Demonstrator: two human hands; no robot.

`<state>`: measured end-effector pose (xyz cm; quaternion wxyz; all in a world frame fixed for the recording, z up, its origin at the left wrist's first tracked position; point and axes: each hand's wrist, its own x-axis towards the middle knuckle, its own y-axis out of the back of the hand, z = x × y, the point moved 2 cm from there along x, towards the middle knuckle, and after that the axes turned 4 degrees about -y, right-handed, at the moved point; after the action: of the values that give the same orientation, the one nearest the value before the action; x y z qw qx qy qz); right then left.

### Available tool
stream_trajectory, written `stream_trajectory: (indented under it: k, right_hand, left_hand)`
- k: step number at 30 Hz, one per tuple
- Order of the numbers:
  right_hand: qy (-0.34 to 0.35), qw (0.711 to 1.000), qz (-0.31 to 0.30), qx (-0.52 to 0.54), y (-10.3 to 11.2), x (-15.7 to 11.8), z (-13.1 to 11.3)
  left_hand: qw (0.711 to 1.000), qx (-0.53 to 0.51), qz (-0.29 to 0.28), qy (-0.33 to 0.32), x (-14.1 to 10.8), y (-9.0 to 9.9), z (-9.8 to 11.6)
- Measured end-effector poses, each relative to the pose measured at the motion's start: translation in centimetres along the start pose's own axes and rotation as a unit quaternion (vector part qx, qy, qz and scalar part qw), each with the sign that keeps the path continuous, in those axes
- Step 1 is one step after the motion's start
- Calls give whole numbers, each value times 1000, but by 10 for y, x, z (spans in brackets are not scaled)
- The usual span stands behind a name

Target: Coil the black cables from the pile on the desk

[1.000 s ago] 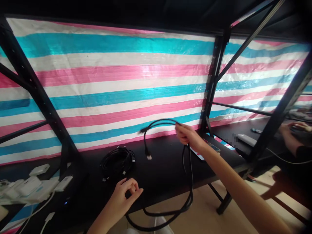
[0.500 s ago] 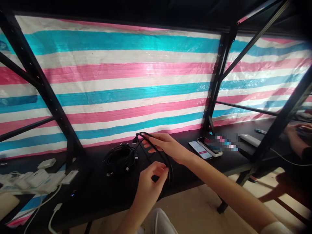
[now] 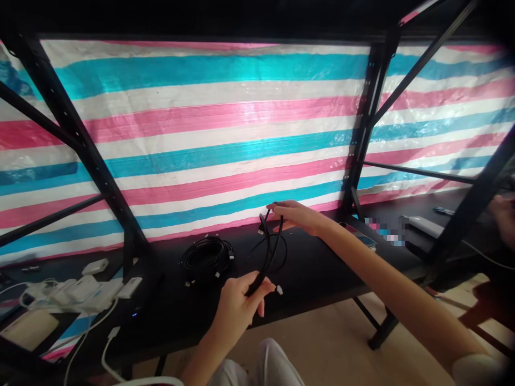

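Observation:
A looped black cable (image 3: 269, 252) stretches between my two hands above the black shelf top. My left hand (image 3: 242, 300), nearer to me, pinches the lower end of the strands; a small light plug (image 3: 279, 290) pokes out beside its fingertips. Farther off, my right hand (image 3: 295, 215) is closed on the upper end of the loops, with a dark connector (image 3: 260, 230) hanging by its fingers. A thinner strand curves out to the side of the bundle. Left of my hands, a coil of black cables (image 3: 207, 258) with several light plugs lies flat on the shelf.
White chargers on a power strip (image 3: 86, 289) crowd the left, with a white cable (image 3: 105, 354) in front. A phone (image 3: 362, 237) lies behind my right forearm. Black metal posts (image 3: 360, 150) frame a striped sheet. At far right, another person's hand (image 3: 502, 217) shows.
My right hand has moved right and away, my left hand slightly down. The cable's wide loop is now drawn into a narrower bundle between them. The view has shifted a little left.

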<state>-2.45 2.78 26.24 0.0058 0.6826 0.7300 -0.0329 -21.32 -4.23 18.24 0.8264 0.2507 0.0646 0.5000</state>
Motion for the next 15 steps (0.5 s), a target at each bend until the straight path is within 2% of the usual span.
stream_trajectory:
  k: [2,4,6,7,9,11,13,15]
  right_hand:
    - [-26,999,-15,-24,12,6,3]
    - [-47,998,-49,-10,18,8,5]
    - [-54,997,-46,3,26,8,7]
    - [-54,998,-29,4,31,8,8]
    - [-56,998,5,20,46,8,11]
    - [-58,997,28,42,64,7,15]
    - [-53,996,48,59,84,6,18]
    - [-38,996,64,58,98,3,18]
  left_hand:
    - [997,-74,-12,-4,1,8,5]
    - [993,-107,41,-18,4,17,10]
    - [978,-132,162,-31,7,32,10]
    - [960,-157,231,-32,9,43,8]
    - [907,-227,353,-31,11,66,1]
    - [858,-282,426,-47,11,91,-5]
    - [833,-316,449,-72,10,112,-7]
    - [825,-335,446,-97,9,125,-6]
